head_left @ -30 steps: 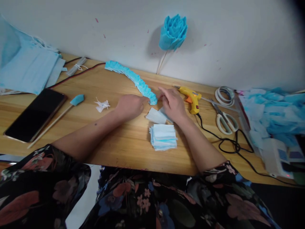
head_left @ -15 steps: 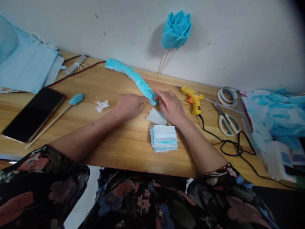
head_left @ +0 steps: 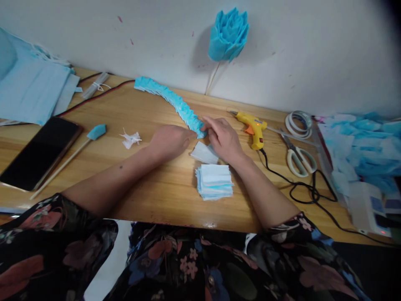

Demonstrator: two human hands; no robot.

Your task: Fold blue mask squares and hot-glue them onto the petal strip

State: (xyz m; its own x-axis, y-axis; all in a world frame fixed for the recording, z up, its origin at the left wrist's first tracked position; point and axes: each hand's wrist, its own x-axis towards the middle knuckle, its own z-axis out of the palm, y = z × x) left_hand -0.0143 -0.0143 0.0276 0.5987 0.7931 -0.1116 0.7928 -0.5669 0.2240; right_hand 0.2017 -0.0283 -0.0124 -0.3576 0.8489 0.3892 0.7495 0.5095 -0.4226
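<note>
A curved row of overlapping folded blue fabric petals (head_left: 169,96) runs across the table and ends between my hands. My left hand (head_left: 172,143) is closed, its thumb and forefinger reaching to the lower edge of the last folded petal (head_left: 201,134). From the other side my right hand (head_left: 224,140) has bent fingers on that same petal; its fingertips partly hide it. Just below lies a loose pale fabric square (head_left: 204,153). Closer to me sits a stack of cut blue and white fabric squares (head_left: 214,182).
A yellow glue gun (head_left: 254,128), scissors (head_left: 299,159) and tape rolls (head_left: 299,124) are at right, beside blue scraps (head_left: 366,146). A blue fabric flower (head_left: 228,35) stands behind. Leftward are a phone (head_left: 40,152), a petal-tipped stick (head_left: 67,165) and face masks (head_left: 31,88).
The view has shifted slightly, so most things appear a little further left. Both hands stay at the end of the petal row with hardly any movement.
</note>
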